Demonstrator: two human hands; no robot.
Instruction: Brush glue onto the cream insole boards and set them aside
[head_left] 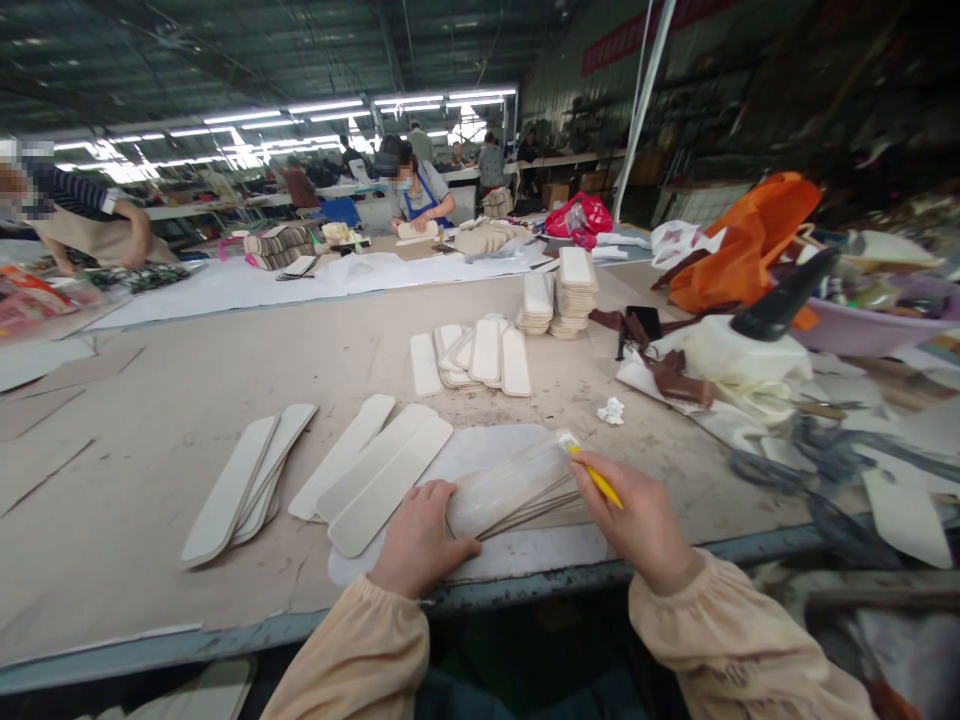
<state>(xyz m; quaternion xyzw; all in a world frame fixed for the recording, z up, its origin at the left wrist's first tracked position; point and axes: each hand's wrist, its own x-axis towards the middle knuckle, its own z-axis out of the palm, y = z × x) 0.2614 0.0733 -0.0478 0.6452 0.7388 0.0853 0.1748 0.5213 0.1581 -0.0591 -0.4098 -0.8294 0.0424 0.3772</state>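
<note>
- In the head view, my right hand (641, 515) is closed around a yellow brush (598, 478), gripping it like a pen, its tip at the far right end of the top strip (517, 480).
- My left hand (424, 530) is at that strip's left end, fingers bent and thumb reaching along the near edge; I cannot tell whether it pinches or only steadies.
- The strip lies slantwise on more strips (536, 508), slightly fanned, over a white sheet (525, 550) at the table's (330, 340) near edge.
- Its face looks glossy and streaked, so I judge the step in hand to be brushing it over.
- Working on calls for a light right grip, the tip kept on the face, and my left fingers clear of the wet-looking part.
- Loose pale pieces (386, 480) lie just left.
</note>
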